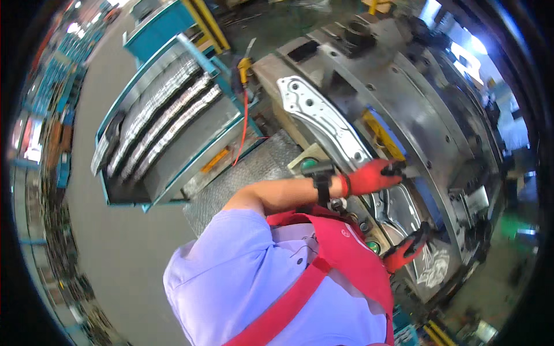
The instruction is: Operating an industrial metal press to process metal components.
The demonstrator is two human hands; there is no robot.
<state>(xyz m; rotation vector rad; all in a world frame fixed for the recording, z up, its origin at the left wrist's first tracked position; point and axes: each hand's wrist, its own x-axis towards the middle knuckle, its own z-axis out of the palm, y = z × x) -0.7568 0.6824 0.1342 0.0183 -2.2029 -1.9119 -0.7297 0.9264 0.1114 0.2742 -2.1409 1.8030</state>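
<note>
A long, curved stamped metal panel (pixel 323 118) with holes lies along the near side of a large steel press die (pixel 398 86). My left hand (pixel 369 176), in a red glove with black fingertips, is over the panel's middle. Its fingers are curled together, and I cannot make out what is between them. My right hand (pixel 404 251), gloved the same way, is at the panel's nearer end with its fingers apart. Beside that hand lies a crumpled white cloth or glove (pixel 434 269). A yellow bar (pixel 384 135) sits in the die beyond my left hand.
To the left stands a blue-framed bin (pixel 130 203) with rows of stacked metal parts (pixel 164 115). A yellow air gun (pixel 244 70) hangs with a red hose (pixel 245 124). Green push buttons (pixel 309 164) line the bench edge. A grey aisle floor (pixel 109 242) runs at far left.
</note>
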